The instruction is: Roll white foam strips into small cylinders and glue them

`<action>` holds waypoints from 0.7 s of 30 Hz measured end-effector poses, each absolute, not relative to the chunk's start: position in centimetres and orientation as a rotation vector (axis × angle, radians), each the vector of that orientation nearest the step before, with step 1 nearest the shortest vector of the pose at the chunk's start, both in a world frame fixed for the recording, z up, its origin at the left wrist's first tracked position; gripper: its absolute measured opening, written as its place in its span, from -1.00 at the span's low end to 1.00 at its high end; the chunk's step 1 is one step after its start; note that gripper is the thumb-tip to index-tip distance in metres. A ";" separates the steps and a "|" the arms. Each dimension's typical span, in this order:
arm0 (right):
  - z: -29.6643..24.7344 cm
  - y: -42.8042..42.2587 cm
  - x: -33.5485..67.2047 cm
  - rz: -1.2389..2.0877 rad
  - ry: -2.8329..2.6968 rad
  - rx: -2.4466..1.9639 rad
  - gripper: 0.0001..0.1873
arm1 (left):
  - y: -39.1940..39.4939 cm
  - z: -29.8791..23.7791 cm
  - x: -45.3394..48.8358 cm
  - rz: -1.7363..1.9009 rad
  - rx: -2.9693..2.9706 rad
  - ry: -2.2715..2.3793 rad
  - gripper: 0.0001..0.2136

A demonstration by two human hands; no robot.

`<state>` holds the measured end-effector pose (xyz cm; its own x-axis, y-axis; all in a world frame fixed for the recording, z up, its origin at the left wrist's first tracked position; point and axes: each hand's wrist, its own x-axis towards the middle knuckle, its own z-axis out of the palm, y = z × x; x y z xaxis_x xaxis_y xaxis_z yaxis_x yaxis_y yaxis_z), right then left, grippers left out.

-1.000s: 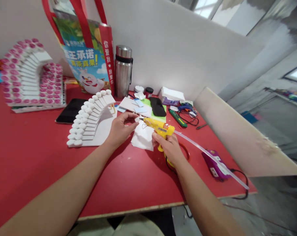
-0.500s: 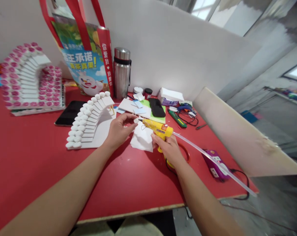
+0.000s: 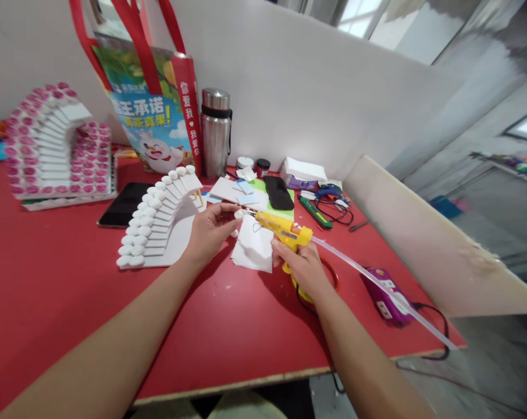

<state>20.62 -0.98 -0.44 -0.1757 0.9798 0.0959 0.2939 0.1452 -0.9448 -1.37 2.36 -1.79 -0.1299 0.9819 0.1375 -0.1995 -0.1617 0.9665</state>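
Right hand point(image 3: 306, 266) grips yellow glue gun point(image 3: 282, 227), glue stick point(image 3: 379, 284) protruding rearward. Left hand point(image 3: 209, 234) pinches white disc point(image 3: 239, 215) near nozzle point(image 3: 252, 214). White staircase model point(image 3: 159, 223) on red table point(image 3: 232, 326).

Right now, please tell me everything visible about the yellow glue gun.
The yellow glue gun looks plastic. Its thin nozzle points left, close to a small white piece; contact is unclear. A greyish label shows on its side. A long translucent stick extends from the back. The right hand's grip holds it over the red table.

Craft workshop (glue gun point(image 3: 280, 225))
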 end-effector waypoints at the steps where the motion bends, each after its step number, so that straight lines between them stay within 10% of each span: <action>1: -0.4 -1.0 20.6 1.069 -1.608 -1.260 -0.50 | 2.4 -1.9 -1.4 1.497 1.107 1.055 -0.68; 21: -0.7 -0.8 20.5 1.094 -1.603 -1.262 -0.49 | 2.6 -2.6 -1.6 1.501 1.247 1.057 -0.72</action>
